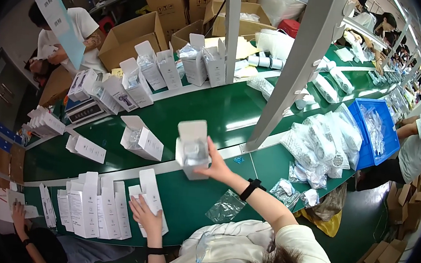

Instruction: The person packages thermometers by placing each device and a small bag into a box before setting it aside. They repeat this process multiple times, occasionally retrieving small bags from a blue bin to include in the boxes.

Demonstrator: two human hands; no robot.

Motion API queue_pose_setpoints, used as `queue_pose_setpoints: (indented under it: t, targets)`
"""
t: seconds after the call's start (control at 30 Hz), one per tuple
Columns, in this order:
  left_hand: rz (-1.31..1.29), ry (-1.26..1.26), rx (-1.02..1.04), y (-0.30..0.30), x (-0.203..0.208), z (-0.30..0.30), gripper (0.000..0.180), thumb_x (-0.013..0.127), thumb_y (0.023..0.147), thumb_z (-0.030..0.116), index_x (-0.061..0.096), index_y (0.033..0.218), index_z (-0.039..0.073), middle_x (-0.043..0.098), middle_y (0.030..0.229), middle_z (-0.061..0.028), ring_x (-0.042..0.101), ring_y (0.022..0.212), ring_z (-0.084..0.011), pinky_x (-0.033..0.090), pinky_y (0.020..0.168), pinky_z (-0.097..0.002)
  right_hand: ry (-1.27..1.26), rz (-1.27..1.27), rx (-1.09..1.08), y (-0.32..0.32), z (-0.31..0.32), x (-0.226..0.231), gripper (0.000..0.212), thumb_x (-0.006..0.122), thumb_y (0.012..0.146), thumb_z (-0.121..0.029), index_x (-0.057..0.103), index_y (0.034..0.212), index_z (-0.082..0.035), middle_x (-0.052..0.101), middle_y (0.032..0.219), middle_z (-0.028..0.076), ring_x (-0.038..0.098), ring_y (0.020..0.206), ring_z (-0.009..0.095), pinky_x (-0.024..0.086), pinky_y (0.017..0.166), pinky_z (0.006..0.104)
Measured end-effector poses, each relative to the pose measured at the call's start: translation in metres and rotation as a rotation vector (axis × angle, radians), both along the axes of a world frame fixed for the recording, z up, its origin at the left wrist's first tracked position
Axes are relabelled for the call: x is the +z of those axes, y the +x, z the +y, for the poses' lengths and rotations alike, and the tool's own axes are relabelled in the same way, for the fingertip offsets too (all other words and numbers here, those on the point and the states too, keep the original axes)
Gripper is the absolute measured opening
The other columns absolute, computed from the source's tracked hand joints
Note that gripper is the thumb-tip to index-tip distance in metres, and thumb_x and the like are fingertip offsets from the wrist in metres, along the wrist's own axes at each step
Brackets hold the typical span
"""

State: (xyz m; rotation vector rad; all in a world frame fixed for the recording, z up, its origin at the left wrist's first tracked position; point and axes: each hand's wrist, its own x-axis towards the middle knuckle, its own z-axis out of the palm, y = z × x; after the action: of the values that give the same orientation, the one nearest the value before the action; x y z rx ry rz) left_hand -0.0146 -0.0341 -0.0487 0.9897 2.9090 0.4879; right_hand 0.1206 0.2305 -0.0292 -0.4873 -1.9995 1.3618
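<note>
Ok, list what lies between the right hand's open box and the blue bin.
From the open box to the blue bin, the head view shows a small blue scrap, a grey post, then bubble-wrapped packages.

Boxes left on bench; wrapped parcels right; crate right of parcels.

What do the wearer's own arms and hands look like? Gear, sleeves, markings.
Both the left hand and right hand are bare, no gloves. Right wrist: black wristband, the bulkier one. Left wrist: slim black band. Right sleeve: white, short, loose. Left sleeve end can't be made out. No cables or markings visible on either forearm.
</note>
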Motion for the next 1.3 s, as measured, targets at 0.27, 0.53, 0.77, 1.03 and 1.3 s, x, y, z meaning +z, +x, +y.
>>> queue_pose_setpoints:
  t: [0.27,0.53,0.77,1.03,1.3]
  targets:
    - [-0.312,-0.109,-0.266,0.073,0.025,0.080,0.096,0.077,0.059,0.020,0.019,0.135,0.008,0.009,0.141,-0.0191,0.013,0.127,-0.0391,0.021,0.094,-0.0554,0.222,-0.040,-0.260,-0.024,0.119,-0.017,0.105,0.074,0.064,-0.019,0.001,0.139,-0.008,0.024,0.133,0.019,0.033,0.119,0.034,0.030,0.098,0.0390]
    - [-0.612,0.071,-0.180,-0.008,-0.020,0.051,0.076,0.070,0.071,0.024,0.028,0.130,0.002,0.027,0.134,-0.0186,0.030,0.120,-0.0341,0.030,0.094,-0.0445,-0.228,-1.039,0.302,0.126,0.112,0.099,0.045,0.060,0.078,-0.036,0.056,0.105,-0.001,0.064,0.085,0.016,0.063,0.080,0.021,0.047,0.069,0.0299]
    - [-1.406,0.486,-0.033,0.010,-0.020,0.075,0.066,0.065,0.075,0.013,0.029,0.129,0.001,0.041,0.122,-0.0131,0.043,0.111,-0.0252,0.037,0.091,-0.0356,0.499,-0.364,-0.778,0.169,0.297,-0.001,0.027,0.059,0.077,-0.018,0.058,0.099,-0.001,0.059,0.099,0.015,0.056,0.093,0.028,0.044,0.078,0.0399]
    - [-1.324,0.680,-0.076,0.010,0.037,0.089,0.075,0.070,0.069,0.012,0.029,0.131,0.005,0.040,0.123,-0.0129,0.043,0.111,-0.0251,0.037,0.092,-0.0358,0.485,-0.812,-0.365,0.064,0.326,-0.036,0.031,0.068,0.067,-0.034,0.058,0.081,-0.008,0.055,0.080,0.013,0.055,0.082,0.031,0.044,0.071,0.0450]
    - [-1.108,0.410,-0.557,0.008,0.042,0.106,0.082,0.076,0.061,0.017,0.032,0.130,0.012,0.034,0.128,-0.0134,0.040,0.115,-0.0284,0.038,0.090,-0.0382,0.331,-0.957,-0.538,0.032,0.320,-0.048,0.073,0.076,0.056,-0.034,0.038,0.114,-0.010,0.057,0.093,0.019,0.054,0.090,0.036,0.043,0.079,0.0456]
